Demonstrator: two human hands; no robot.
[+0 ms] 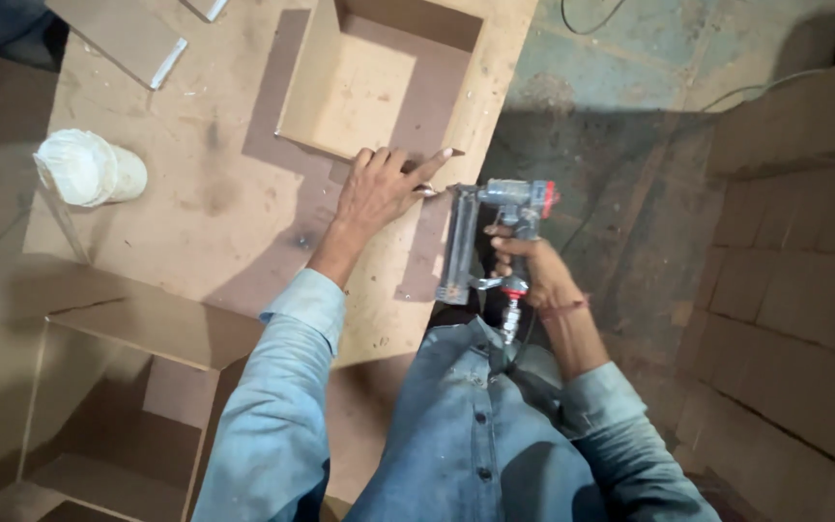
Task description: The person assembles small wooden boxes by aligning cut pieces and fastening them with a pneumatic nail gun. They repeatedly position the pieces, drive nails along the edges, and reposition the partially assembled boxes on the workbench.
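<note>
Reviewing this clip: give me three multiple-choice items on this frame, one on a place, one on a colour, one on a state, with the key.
1. Where does the white container stand?
A. On the board table, left of the open box
B. Inside the open box
C. On the floor at right

2. What colour are the person's sleeves?
A. Red
B. Light blue
C. Black

3. What is the state of the right hand?
A. Open and empty
B. Flat on the table
C. Closed around the nail gun's grip

Key:
1 A, it sits on the table, left of the box.
2 B, both sleeves look pale denim blue.
3 C, its fingers wrap the nail gun, while the left hand presses on the box edge.
</note>
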